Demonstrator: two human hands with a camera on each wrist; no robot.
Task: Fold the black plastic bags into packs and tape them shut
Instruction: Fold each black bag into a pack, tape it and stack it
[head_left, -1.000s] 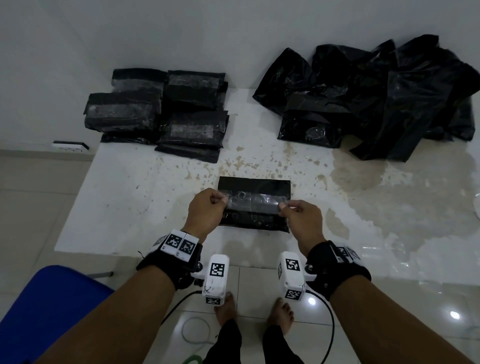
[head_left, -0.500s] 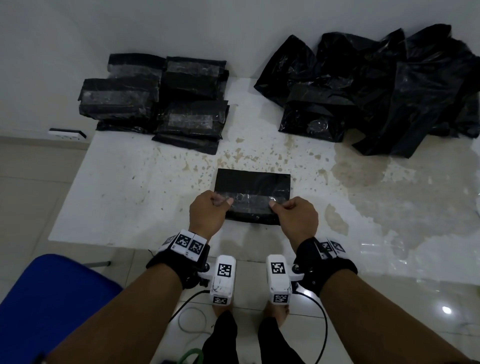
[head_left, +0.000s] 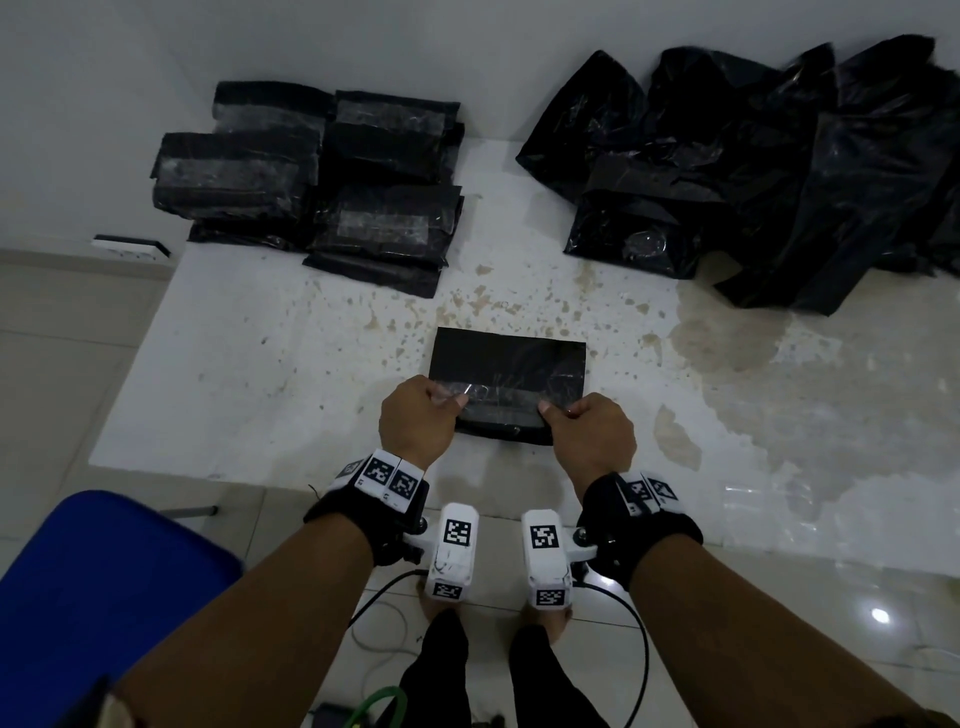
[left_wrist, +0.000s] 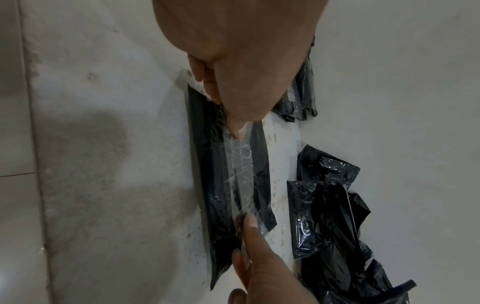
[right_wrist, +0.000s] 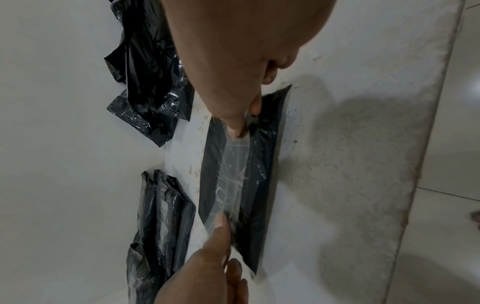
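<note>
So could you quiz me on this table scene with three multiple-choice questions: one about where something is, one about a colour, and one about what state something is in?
1. Where does the stack of finished taped packs lie on the table?
A. far left corner
B. near right corner
C. on the blue chair

2. What colour is the tape strip stretched across the folded pack?
A. red
B. clear
C. yellow

3. What are the two hands doing?
A. resting flat on the table
B. each pinching one end of the tape
C. lifting the loose bags

Answers:
1. A, since the stack sits at the far left by the wall, opposite the pile of loose bags at the far right.
2. B, since the black plastic shows through it.
3. B, since the left hand and the right hand each hold one end of the strip over the pack.
</note>
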